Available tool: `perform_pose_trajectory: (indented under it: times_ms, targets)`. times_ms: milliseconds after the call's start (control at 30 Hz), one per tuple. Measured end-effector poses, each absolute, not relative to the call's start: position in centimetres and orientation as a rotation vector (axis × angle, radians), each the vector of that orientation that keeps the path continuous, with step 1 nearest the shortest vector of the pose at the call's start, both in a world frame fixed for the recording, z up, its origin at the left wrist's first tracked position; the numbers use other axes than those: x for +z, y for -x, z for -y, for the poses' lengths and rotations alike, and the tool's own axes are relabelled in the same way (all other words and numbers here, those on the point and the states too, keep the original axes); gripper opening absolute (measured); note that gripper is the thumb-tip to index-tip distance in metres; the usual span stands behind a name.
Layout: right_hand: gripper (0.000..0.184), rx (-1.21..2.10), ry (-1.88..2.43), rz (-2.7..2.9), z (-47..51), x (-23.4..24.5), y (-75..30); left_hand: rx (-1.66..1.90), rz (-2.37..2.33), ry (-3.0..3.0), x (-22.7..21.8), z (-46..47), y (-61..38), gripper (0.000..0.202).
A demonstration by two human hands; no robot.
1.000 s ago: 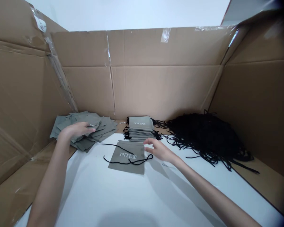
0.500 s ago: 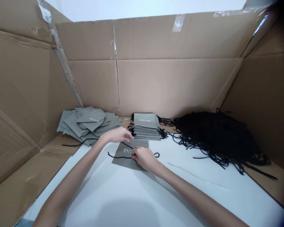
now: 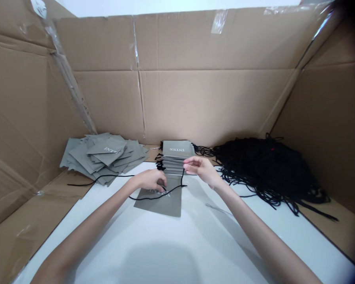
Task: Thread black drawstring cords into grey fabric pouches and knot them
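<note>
A flat grey pouch point(image 3: 158, 205) with pale lettering lies on the white tabletop in front of me. Over its upper part, my left hand point(image 3: 152, 180) rests with fingers curled down. A dark bit of cord shows at its fingertips, but what they grip is hidden. Beyond the pouch's right edge, my right hand point(image 3: 203, 170) is raised and pinches a black cord point(image 3: 182, 178) between thumb and fingers. From that pinch the cord drops to the pouch's edge. Another stretch of black cord crosses the lettering, and a loose length runs out to the left behind my left wrist.
Loose grey pouches point(image 3: 106, 154) are heaped at the back left. A neat stack of corded pouches point(image 3: 177, 149) stands at the back middle. The large pile of black cords point(image 3: 266, 169) fills the back right. Cardboard walls point(image 3: 213, 102) enclose the white tabletop point(image 3: 154, 244); a thin clear strand lies near my right forearm.
My right hand has lifted off the pouch and moved right and away, drawing cord up. My left hand has come down onto the pouch. The view has shifted slightly.
</note>
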State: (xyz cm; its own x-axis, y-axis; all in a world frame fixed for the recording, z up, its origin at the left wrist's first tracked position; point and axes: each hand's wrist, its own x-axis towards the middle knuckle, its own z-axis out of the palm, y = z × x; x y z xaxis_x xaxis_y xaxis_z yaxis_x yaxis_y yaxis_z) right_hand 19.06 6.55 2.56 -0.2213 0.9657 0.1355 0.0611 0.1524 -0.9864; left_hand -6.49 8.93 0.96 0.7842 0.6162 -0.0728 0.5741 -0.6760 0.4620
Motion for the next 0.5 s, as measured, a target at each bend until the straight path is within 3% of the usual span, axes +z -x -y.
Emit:
perform_pose_trajectory:
  times_ms: [233,500]
  targets:
    - [0.044,1.321,0.977,1.363,-6.5,2.4,-18.5,0.289,-0.809,-2.388,-0.2,-9.1,5.9,0.019]
    - [0.043,1.287,0.848,1.298,-5.3,3.1,-16.9,0.892,-0.983,-1.948,2.2,-7.3,4.0,0.029]
